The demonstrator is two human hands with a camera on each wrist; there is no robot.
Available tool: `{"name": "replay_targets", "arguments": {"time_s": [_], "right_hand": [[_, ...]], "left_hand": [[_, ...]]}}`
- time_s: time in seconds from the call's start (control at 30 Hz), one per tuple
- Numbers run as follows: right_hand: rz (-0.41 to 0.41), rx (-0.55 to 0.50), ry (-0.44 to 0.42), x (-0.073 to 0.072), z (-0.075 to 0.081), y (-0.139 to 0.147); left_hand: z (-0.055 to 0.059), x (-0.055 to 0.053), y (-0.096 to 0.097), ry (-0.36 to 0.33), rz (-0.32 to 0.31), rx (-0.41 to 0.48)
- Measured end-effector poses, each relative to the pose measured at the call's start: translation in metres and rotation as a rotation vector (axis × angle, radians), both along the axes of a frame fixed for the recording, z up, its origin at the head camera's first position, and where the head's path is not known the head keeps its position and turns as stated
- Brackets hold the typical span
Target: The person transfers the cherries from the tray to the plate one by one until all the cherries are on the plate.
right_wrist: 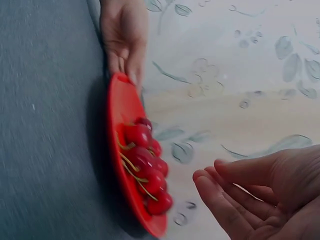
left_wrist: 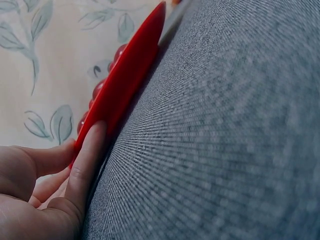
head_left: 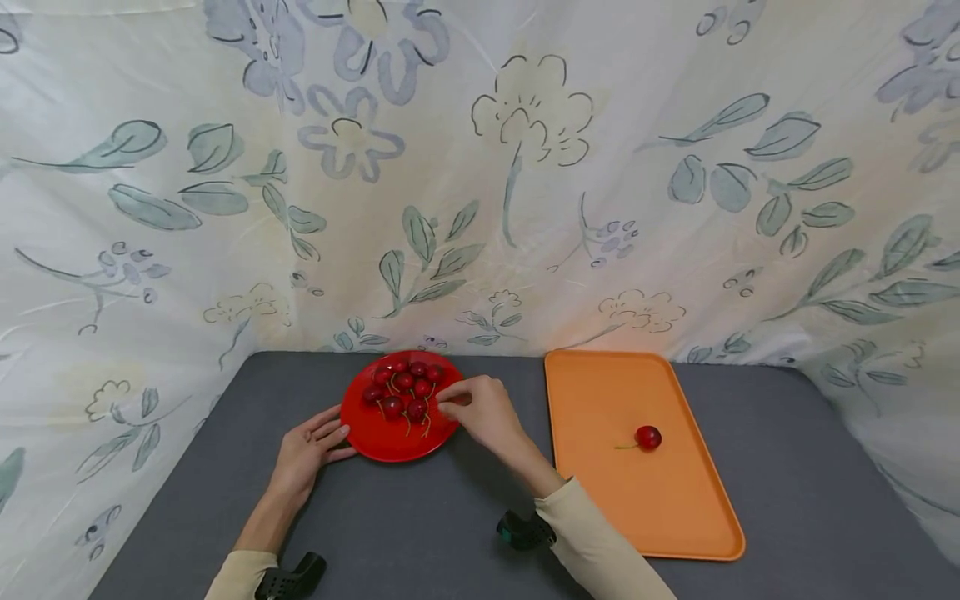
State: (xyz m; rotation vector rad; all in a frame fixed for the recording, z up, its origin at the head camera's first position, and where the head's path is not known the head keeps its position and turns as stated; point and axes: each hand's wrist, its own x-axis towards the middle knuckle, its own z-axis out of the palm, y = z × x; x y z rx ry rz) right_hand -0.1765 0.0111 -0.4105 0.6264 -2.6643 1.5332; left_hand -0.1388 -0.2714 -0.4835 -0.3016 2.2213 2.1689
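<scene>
A round red plate point(head_left: 390, 447) holds a cluster of several dark red cherries point(head_left: 403, 382) with green stems. At its left side my left hand point(head_left: 306, 450) grips the rim, thumb at the top edge and fingers against the side and underside in the left wrist view. Over the plate's right edge hovers my right hand point(head_left: 486, 414), beside the cherries. Its thumb and fingertips are bent toward one another with nothing between them, as the right wrist view shows. A single cherry point(head_left: 648, 437) with its stem pointing left lies on an orange tray point(head_left: 607, 508).
The orange tray stands on the dark grey table point(head_left: 420, 525), right of the plate and beyond the right forearm. A floral cloth point(head_left: 435, 183) hangs behind the table and along both sides. Each wrist carries a black camera band.
</scene>
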Motion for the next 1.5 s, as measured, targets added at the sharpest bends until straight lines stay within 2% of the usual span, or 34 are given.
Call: {"name": "replay_targets", "arguments": {"time_s": [0.1,0.33,0.47,0.57,0.63,0.8,1.03,1.13,1.33,1.5], "right_hand": [[0.016,0.026,0.026,-0.001,0.007,0.013],[-0.012,0.118,0.103,-0.012,0.027,0.048],[-0.033,0.168,0.145,-0.012,0.038,0.070],[-0.092,0.184,0.118,-0.006,0.041,0.087],[-0.134,0.166,0.058,-0.003,0.041,0.099],[-0.232,0.106,-0.070,0.002,0.032,0.129],[-0.328,0.130,-0.154,0.013,0.021,0.168],[-0.338,0.182,-0.201,0.017,0.019,0.182],[-0.270,0.337,-0.260,0.024,0.012,0.200],[-0.297,0.403,-0.259,0.031,0.001,0.212]], "left_hand": [[0.000,0.001,0.000,-0.001,0.000,-0.007],[0.001,0.000,0.000,-0.012,0.005,-0.003],[0.001,0.000,-0.001,-0.015,0.007,-0.007],[0.001,-0.001,-0.001,-0.019,0.011,-0.012],[0.001,-0.001,-0.002,-0.022,0.013,-0.010],[0.001,-0.001,-0.001,-0.029,0.007,0.002],[-0.004,0.001,0.001,-0.020,0.004,0.003],[-0.006,0.000,0.001,-0.011,0.004,0.008],[-0.007,0.000,-0.002,0.022,-0.002,0.010],[-0.005,0.000,-0.003,0.015,-0.017,0.001]]}}
